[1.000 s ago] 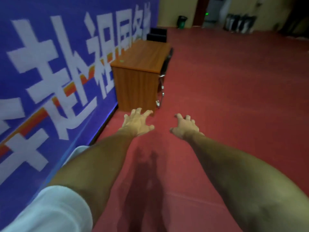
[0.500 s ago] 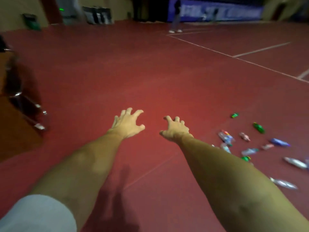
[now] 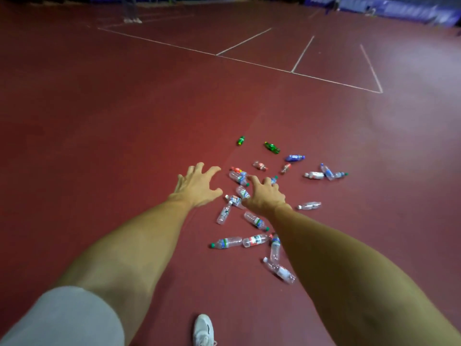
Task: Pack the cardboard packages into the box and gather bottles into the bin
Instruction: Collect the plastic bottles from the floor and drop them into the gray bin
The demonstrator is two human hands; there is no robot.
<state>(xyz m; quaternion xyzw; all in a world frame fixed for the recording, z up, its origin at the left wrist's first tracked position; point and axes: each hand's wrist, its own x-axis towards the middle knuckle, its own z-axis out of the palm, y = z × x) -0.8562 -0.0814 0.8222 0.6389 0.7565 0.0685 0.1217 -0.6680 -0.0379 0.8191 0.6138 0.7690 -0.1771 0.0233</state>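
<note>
Clear plastic bottles [image 3: 257,240] lie flat on the dark red floor [image 3: 99,121], long axes pointing every way. Outstretched left grip [image 3: 198,187] and right grip [image 3: 265,196], fingers spread, hold nothing.

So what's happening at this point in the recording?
A person stands on a red sports floor with both arms stretched forward. The left hand and right hand have spread fingers and hold nothing. Many plastic bottles lie scattered on the floor ahead, mostly clear, plus two green bottles. No bin or box is in view.
</note>
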